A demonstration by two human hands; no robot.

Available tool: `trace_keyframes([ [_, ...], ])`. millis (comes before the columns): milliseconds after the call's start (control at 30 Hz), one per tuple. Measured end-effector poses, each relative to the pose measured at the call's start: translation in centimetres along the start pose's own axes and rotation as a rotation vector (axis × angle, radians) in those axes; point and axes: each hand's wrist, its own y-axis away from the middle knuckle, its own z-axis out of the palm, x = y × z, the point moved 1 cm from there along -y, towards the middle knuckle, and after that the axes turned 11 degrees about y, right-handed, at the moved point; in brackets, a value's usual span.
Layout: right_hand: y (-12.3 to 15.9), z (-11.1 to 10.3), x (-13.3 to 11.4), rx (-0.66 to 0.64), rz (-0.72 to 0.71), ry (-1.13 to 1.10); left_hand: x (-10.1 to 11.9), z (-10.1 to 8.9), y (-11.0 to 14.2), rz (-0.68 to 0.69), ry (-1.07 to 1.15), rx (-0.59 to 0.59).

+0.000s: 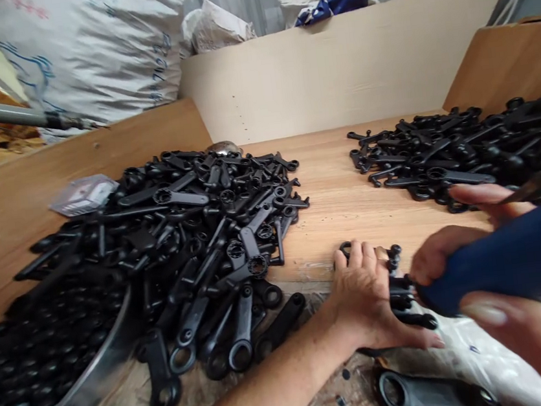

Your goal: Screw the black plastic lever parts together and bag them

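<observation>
My left hand (pixel 364 303) is laid over a small row of black crank handles (pixel 400 289), its fingers curled over their far side and its thumb along the near side. In my right hand (pixel 525 337) is a blue tool (pixel 506 261), blurred and cut off by the right edge; its kind is not clear. The tool's rounded blue end comes close to the knobs of the row; whether they touch I cannot tell. Nearer to me, a single black crank handle (pixel 433 393) lies flat on the plastic-covered surface.
A big heap of crank handles (pixel 189 219) spreads across the left, with another heap (pixel 440 151) at the right. A metal basin (pixel 113 338) full of black knobs stands front left. Wooden boards (pixel 334 72) wall the bench; a clear plastic box (pixel 84 195) and white sacks (pixel 101 46) are at left.
</observation>
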Motion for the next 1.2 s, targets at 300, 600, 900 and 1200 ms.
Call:
trace_keyframes([
  [300, -0.6, -1.0, -1.8, 0.031, -0.044, -0.136, 0.1, -0.1, -0.4, -0.005, 0.048, 0.036],
  [600, -0.7, -1.6, -2.4, 0.003, 0.008, -0.214, 0.3, -0.4, -0.5, -0.039, 0.052, -0.025],
  [900, -0.9, -1.3, -1.7, -0.027, 0.028, -0.202, 0.4, -0.7, -0.7, -0.057, 0.056, -0.054],
  [1200, -0.4, -1.6, -1.7, -0.072, -0.004, -0.101, 0.1, -0.3, -0.5, -0.056, 0.043, -0.052],
])
